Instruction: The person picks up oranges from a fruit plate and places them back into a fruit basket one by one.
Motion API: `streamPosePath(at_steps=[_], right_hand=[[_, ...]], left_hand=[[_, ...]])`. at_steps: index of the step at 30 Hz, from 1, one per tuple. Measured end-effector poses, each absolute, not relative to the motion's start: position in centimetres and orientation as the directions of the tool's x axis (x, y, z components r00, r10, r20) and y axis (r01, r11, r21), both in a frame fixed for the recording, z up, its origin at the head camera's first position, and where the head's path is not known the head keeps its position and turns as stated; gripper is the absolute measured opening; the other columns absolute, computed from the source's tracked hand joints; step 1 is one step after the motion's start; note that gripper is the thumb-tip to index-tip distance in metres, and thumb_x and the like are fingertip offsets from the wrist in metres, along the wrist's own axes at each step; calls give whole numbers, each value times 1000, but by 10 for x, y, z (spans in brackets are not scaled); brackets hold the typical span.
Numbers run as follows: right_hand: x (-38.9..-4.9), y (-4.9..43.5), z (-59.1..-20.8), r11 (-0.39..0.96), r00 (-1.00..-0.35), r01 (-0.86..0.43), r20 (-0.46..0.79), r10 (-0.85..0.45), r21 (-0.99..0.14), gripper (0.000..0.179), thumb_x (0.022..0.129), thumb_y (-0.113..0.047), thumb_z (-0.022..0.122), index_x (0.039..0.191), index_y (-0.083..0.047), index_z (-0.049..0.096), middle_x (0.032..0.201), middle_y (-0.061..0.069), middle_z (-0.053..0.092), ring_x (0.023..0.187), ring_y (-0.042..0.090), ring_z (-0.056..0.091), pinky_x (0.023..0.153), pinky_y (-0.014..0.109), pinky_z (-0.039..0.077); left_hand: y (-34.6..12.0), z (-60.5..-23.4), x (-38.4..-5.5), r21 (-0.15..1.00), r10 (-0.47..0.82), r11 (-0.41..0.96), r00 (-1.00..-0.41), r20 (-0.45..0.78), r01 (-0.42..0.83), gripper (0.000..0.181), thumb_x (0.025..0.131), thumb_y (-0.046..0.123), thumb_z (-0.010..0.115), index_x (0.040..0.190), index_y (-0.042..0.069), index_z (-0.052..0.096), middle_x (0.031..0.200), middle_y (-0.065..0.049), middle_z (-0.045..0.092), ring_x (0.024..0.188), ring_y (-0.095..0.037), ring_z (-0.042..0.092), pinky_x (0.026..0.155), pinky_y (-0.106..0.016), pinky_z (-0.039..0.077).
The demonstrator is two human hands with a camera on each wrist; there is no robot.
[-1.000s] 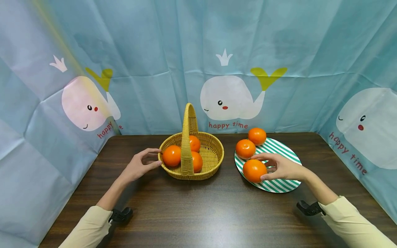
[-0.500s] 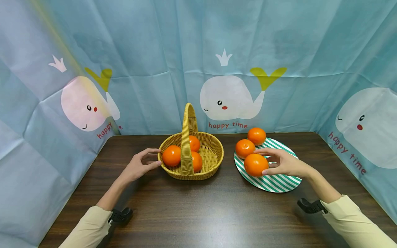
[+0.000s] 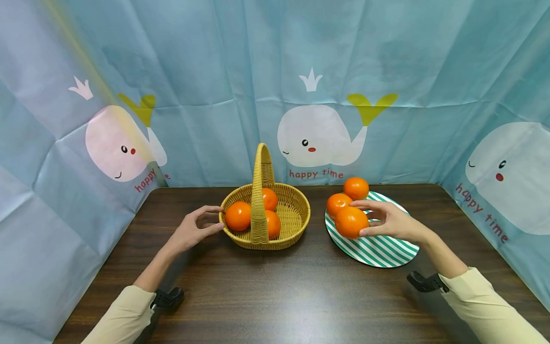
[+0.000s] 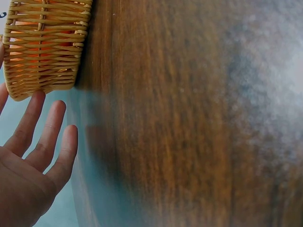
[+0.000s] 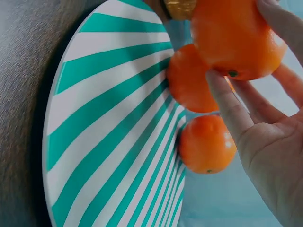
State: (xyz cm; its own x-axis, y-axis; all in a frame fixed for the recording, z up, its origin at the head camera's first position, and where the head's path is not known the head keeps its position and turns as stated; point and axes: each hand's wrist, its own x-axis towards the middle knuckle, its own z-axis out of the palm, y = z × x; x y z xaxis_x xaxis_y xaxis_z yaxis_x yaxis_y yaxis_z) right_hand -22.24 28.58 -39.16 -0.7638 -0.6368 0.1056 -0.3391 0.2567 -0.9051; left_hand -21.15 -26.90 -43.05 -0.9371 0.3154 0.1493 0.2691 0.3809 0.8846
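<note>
My right hand [image 3: 388, 222] grips an orange [image 3: 351, 222] between thumb and fingers. This orange is held off the green-and-white striped plate [image 5: 109, 109], its small green stem spot showing in the right wrist view. Two more oranges sit at the plate's back left: one orange [image 3: 337, 204] partly behind the held one, and another orange [image 3: 355, 188] at the far rim. My left hand [image 3: 195, 228] touches the left side of the yellow wicker basket [image 3: 296, 200]; in the left wrist view several fingers are extended, one fingertip at the basket's woven wall.
Three oranges lie in the basket: one orange [image 3: 238, 216] at the left, one orange [image 3: 269, 198] behind the tall handle [image 3: 259, 200], one orange [image 3: 273, 224] beside it. Both stand on a dark wooden table [image 3: 275, 291]. A blue curtain [image 3: 206, 62] with whale prints hangs behind.
My right hand has lifted the orange up from the plate and carried it slightly left over the last half second. The left hand and the basket have stayed in place.
</note>
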Motion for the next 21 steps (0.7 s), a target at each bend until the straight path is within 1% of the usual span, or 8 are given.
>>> streamPosePath(at_steps=[7, 11, 16, 21], right_hand=[[-228, 278, -391, 233, -765, -366, 149, -626, -901, 62, 88, 3, 77, 145, -3, 53, 144, 20, 49, 108, 33, 64, 84, 42, 58], [-231, 273, -391, 209, -765, -367, 166, -623, -907, 62, 88, 6, 77, 144, -1, 53, 145, 21, 47, 108, 34, 64, 86, 42, 58], [-234, 267, -388, 202, -772, -368, 177, -610, -908, 63, 87, 4, 78, 144, -1, 53, 146, 20, 47, 108, 34, 64, 86, 42, 58], [-237, 262, -388, 186, -761, -371, 183, -622, -910, 63, 87, 4, 78, 145, -1, 53, 145, 20, 48, 109, 34, 63, 87, 42, 57]], left_hand=[[-269, -431, -212, 887, 316, 379, -938, 144, 264, 46, 97, 17, 73, 139, 7, 58, 138, -20, 54, 117, -41, 61, 88, -35, 56], [-269, -431, -212, 888, 316, 377, -938, 144, 263, 46, 97, 16, 72, 139, 6, 57, 139, -21, 54, 117, -41, 61, 88, -34, 56], [-268, -431, -213, 891, 313, 370, -938, 147, 263, 46, 97, 16, 73, 139, 7, 58, 138, -20, 54, 117, -41, 61, 88, -34, 57], [-269, -432, -212, 891, 305, 377, -942, 139, 254, 46, 97, 17, 73, 139, 7, 58, 138, -21, 55, 117, -42, 61, 88, -34, 56]])
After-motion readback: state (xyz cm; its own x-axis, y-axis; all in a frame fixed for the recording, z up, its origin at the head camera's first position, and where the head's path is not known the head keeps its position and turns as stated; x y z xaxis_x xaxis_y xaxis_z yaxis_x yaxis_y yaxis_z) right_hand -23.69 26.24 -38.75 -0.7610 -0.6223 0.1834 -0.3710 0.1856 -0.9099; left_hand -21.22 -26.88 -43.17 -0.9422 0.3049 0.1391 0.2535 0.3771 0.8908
